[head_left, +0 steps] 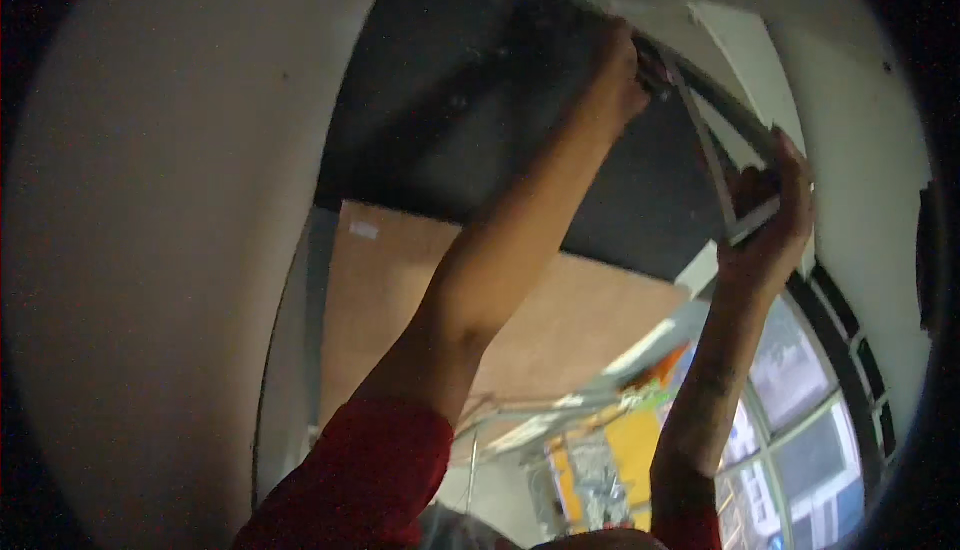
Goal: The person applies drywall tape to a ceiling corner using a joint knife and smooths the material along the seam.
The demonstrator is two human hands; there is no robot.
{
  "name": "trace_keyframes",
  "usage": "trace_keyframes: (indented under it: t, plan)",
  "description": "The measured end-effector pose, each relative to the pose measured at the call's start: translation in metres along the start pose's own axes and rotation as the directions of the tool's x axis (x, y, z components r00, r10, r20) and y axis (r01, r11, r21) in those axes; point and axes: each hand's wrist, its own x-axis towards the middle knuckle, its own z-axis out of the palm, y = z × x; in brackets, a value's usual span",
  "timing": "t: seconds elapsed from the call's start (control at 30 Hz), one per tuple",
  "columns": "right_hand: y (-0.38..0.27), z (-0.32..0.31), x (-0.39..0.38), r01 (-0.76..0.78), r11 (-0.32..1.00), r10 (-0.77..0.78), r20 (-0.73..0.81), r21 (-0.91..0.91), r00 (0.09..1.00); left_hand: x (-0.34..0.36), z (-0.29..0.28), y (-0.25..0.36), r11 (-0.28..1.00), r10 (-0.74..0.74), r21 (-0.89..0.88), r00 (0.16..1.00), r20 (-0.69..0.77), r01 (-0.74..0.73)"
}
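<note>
Upper right: right hand [778, 212] curls fingers round thin frame [712, 155]; left hand [627, 78] blurred, grip unclear. Likely light, stiff; hold by ends.

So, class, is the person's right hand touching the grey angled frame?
Touching: the head view shows the right hand curled around the lower end of the grey angled frame.

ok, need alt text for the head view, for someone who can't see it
A person's right hand grips a thin angular frame beside a dark panel; the left hand is at the frame's upper end, its grip blurred. A brown board shows below the panel, and a paned window at lower right.
</note>
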Motion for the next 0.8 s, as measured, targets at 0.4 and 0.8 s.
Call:
trace_keyframes:
  t: [0.4,0.8]
  plan:
    - [-0.031,-0.062,-0.035,-0.118,0.99,0.127,-0.131,0.075,0.983,-0.07,0.044,-0.014,0.986,-0.147,0.071,0.988,-0.051,0.151]
    - [-0.021,-0.094,0.009,0.382,0.882,-0.331,0.213,-0.276,0.919,-0.041,0.044,-0.021,0.993,-0.117,0.023,0.993,-0.028,0.117]
